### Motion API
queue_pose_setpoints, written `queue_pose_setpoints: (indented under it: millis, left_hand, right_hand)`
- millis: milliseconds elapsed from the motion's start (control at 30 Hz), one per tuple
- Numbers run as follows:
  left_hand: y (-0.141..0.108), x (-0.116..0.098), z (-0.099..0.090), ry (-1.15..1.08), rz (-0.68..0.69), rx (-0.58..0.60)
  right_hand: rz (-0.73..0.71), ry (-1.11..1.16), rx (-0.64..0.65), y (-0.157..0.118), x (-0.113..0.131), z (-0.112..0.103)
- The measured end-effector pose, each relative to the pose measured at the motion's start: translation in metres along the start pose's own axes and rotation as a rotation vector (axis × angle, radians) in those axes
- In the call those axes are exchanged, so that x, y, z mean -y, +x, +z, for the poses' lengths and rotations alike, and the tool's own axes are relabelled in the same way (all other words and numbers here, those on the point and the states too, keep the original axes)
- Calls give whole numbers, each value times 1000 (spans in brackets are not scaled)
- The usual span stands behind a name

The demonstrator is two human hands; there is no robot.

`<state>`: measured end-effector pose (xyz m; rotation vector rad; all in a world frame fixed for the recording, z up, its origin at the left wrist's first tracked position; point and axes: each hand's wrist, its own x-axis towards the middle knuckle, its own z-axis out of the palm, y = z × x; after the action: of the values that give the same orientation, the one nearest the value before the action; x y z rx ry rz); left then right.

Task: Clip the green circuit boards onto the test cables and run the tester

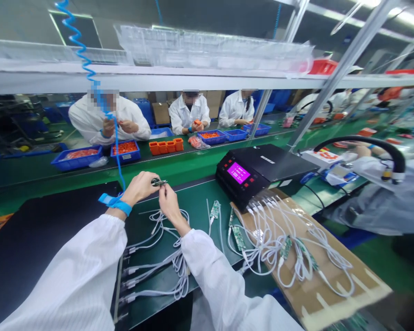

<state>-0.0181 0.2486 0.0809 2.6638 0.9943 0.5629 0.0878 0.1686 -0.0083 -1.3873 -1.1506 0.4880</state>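
Overhead: white shelf [193, 82] bearing clear plastic trays [207, 51] and a red container [324, 67] | Across from where I stand: three people [189, 112] in white coats [229, 112] behind blue bins [79, 165], several holding orange parts [124, 147] | Between two bins: a row of orange boxy pieces [166, 146] | Over right: curved black hose [369, 139]

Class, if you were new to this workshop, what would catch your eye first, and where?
A glowing magenta screen on a black, boxy device, right of centre, probably stands out. Below it, tangled white cables sprawl partly over a flat brown cardboard sheet. Left of centre, the bare left hand and bare right hand pinch a small dark part.
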Motion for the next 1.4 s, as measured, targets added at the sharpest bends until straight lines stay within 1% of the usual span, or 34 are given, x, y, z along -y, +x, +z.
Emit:
queue_pose_setpoints:
  millis: [133,233,300,433,567,700,833,1033,1167,1300,1400]
  left_hand:
    - [2,6,4,-66,-20,9]
    - [3,4,4,-82,-23,-29]
    - [3,2,3,-82,-16,-52]
    - [2,1,3,-64,-20,-52]
    - [1,-1,4,-44,-50,-37]
    - [0,-9,4,7,-42,-33]
    - [-1,-16,5,54,-58,-9]
    - [-1,-20,7,98,-98,11]
    - [-1,-15,9,67,-102,-7]
    - [0,-5,9,37,-105,-8]
    - [1,3,4,-38,-135,28]
  right_hand:
    - [11,73,-39,1,-5,2]
    - [37,209,-143,0,-5,3]
    - [17,254,-213,-1,-2,4]
    - [-58,213,-284,-2,3,4]
    - [-78,197,-339,-2,2,6]
    - [-46,260,-348,0,-2,9]
    - [23,347,-347,2,-6,13]
    - [37,353,-334,5,-8,13]
    - [74,400,-315,7,-9,15]
    - [112,442,-240,8,-12,18]
    - [102,472,-174,12,-16,20]
